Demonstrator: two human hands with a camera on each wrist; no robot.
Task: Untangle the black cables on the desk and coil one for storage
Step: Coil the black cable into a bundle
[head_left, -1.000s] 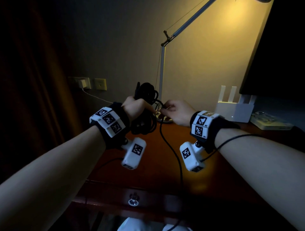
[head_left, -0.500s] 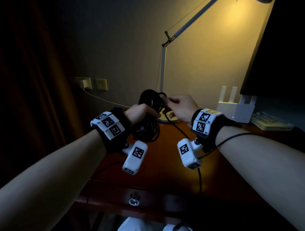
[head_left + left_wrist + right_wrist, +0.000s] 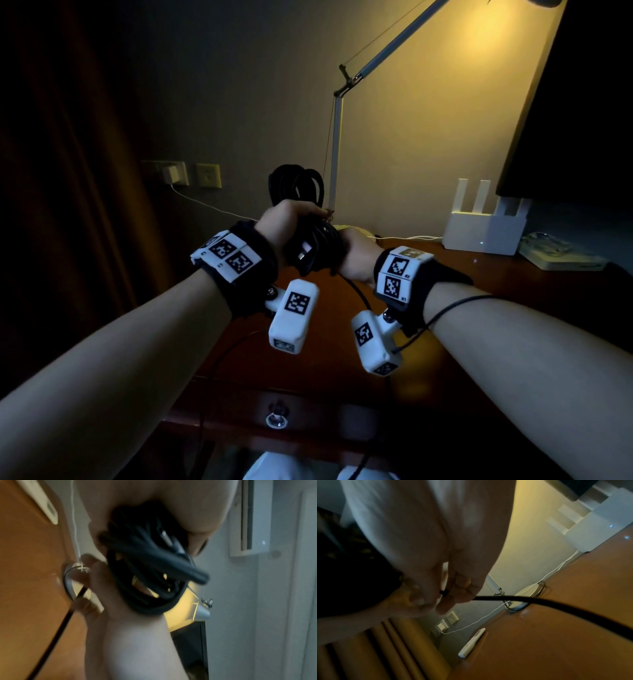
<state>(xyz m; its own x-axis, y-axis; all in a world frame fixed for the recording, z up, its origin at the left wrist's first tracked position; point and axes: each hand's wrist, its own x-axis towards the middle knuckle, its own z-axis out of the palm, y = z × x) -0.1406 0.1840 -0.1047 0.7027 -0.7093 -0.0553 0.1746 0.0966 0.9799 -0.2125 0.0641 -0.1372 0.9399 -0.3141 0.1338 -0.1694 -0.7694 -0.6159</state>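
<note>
A coil of black cable (image 3: 297,186) stands upright above the wooden desk (image 3: 329,377). My left hand (image 3: 291,219) grips it round the middle, with a metal plug (image 3: 303,255) showing in the lower loops. My right hand (image 3: 352,250) sits against the coil's lower right side. In the right wrist view its fingers (image 3: 452,597) pinch the free strand (image 3: 556,605). That strand (image 3: 359,296) drops from the coil over the desk's front edge. In the left wrist view the bundled loops (image 3: 150,563) fill my left palm, blurred.
A desk lamp stands just behind the hands, base (image 3: 358,230) and pole (image 3: 335,154). A white router (image 3: 483,233) and a dark monitor (image 3: 582,120) are at the right. A wall charger (image 3: 171,174) trails a white lead. A white remote (image 3: 471,643) lies at the desk's left edge.
My right hand has swung from behind the top of the coil down to its lower right, carrying the free strand round. My left hand has lifted the coil a little.
</note>
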